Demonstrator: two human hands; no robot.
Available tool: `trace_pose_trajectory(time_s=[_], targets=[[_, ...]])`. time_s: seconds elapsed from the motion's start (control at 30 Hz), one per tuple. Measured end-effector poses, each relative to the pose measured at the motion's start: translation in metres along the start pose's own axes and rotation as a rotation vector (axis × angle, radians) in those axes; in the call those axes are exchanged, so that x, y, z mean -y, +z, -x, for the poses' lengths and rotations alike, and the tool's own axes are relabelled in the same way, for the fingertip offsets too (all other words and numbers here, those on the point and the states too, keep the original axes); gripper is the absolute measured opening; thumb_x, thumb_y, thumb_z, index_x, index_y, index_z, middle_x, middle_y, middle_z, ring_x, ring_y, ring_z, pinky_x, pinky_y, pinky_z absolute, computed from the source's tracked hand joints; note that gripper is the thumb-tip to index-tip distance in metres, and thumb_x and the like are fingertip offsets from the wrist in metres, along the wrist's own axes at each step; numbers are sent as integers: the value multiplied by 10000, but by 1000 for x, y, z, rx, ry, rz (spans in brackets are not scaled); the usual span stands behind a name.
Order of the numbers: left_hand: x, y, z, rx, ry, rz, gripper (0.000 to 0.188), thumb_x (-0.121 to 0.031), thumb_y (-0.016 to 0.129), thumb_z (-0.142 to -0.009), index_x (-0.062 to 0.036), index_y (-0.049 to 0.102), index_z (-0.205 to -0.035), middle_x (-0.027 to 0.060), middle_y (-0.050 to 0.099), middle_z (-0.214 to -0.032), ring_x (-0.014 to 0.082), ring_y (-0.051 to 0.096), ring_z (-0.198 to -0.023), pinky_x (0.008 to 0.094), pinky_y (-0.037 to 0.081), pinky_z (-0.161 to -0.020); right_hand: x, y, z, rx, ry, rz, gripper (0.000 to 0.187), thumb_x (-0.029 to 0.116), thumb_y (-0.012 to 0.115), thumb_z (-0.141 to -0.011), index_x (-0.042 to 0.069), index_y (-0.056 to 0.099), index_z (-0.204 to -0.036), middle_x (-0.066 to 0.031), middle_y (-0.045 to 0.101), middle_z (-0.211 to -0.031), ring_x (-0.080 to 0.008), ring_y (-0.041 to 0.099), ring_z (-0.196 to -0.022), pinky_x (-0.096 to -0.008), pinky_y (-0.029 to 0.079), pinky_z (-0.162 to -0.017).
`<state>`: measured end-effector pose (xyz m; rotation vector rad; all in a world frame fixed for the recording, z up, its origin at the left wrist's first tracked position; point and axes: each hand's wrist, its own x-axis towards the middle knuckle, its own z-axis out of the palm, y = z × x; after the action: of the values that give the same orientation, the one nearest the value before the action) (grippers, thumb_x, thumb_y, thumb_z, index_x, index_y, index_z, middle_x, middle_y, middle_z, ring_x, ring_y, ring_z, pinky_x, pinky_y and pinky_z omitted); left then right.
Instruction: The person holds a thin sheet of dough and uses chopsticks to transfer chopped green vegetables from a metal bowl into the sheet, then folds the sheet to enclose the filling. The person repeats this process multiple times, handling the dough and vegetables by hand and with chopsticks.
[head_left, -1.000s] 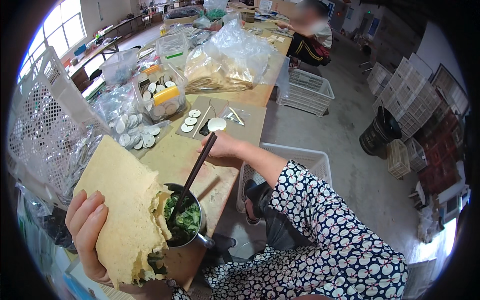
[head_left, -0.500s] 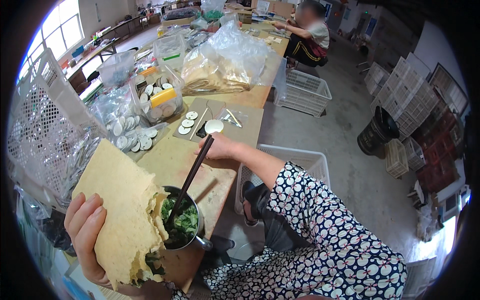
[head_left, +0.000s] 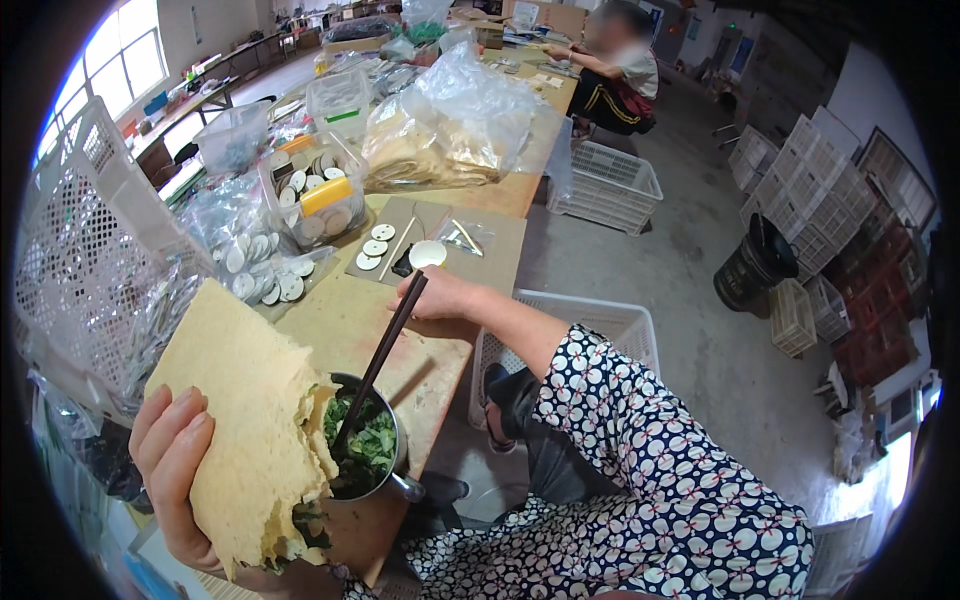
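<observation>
My left hand (head_left: 178, 470) grips a large pale flatbread (head_left: 235, 410), its right edge ragged and torn, with leafy greens showing at the broken edge. Beside the bread, partly covered by it, a metal mug (head_left: 402, 455) stands on the table with chopped greens (head_left: 368, 450) inside. Dark chopsticks (head_left: 375, 362) lean in the mug, their upper ends overlapping my right hand (head_left: 442, 294) in the picture. That hand lies curled at the table's right edge, close to a round white dish-like piece (head_left: 428, 253); whether it touches this piece or holds anything is hidden.
A brown board (head_left: 495, 225) carries white discs (head_left: 380, 232) and thin sticks. Beyond are a clear tub of discs (head_left: 325, 205) and a plastic-wrapped flatbread stack (head_left: 430, 150). A white basket (head_left: 75, 240) stands left; a crate (head_left: 620, 325) is below. Another person (head_left: 620, 75) sits farther off.
</observation>
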<state>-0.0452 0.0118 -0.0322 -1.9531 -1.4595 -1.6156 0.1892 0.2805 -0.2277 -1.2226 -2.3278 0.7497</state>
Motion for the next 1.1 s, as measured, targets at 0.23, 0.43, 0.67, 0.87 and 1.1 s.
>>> trace_pose_trajectory(time_s=[0.23,0.43,0.67,0.87,1.1], targets=[[-5,-10,-1,2,22,-24,642,-561,594,-865,37,612,-1099,189,626,-1166,358,528,-1202,481,355,-1068,14,3,-6,34,8,-35,359,421,697,-826,65,703,-779,-157,644,-666,-308,609,-620,-381,495,-631],[-5,-9,-1,-7,-19,-38,615,-530,608,-862,38,614,-1099,188,626,-1170,355,524,-1208,475,348,-1075,17,2,-5,51,19,-51,360,423,698,-828,68,702,-770,-154,637,-652,-291,597,-603,-381,486,-615],[2,3,1,15,17,35,597,-509,608,-866,39,614,-1104,190,626,-1172,356,526,-1208,473,352,-1074,-1,-2,6,12,25,-41,383,434,703,-828,58,691,-755,-155,638,-656,-312,588,-603,-391,485,-609],[0,-2,0,12,36,5,569,-481,605,-872,38,614,-1105,191,630,-1166,360,529,-1207,474,352,-1075,6,-4,2,2,11,1,380,429,703,-828,56,689,-758,-159,638,-662,-307,576,-593,-388,485,-610],[-3,2,0,8,17,-17,547,-459,617,-869,34,612,-1106,186,632,-1158,359,529,-1203,477,351,-1077,8,-7,6,34,22,-42,361,407,696,-835,59,679,-742,-155,622,-642,-299,574,-590,-389,480,-612]])
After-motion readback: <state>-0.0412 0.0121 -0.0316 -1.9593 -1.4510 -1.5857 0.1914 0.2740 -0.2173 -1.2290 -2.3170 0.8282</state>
